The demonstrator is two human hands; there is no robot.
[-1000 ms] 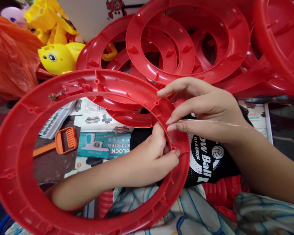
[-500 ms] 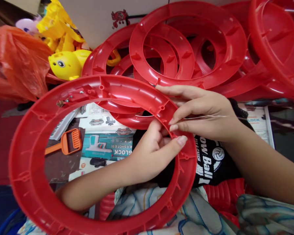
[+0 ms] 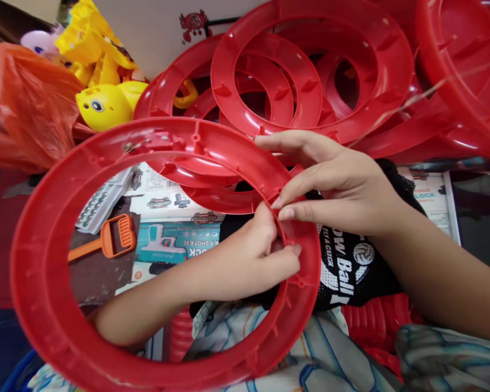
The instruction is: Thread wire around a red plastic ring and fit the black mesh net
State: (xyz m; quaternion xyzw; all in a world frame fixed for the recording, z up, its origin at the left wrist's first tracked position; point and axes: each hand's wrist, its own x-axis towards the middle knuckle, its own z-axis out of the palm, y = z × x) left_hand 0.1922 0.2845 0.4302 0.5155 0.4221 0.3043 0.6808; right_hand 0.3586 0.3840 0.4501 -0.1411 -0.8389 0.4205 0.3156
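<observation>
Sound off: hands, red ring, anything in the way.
Left hand gripping red ring. Right hand working at its inner edge. Other red rings piled close behind.

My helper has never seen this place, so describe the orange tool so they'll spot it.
Find the big red ring gripped by the left hand and look through its opening. Left of the teal printed panel lies the orange tool. Unlike its neighbours, it has a thin handle and slotted head.

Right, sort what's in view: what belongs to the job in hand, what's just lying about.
In the job:
red ring, gripped by the left hand
pale blurred strand near the right hand, probably
similar red rings behind, perhaps

Just lying about:
orange scoop
yellow toy
orange bag
turquoise packaging
</observation>
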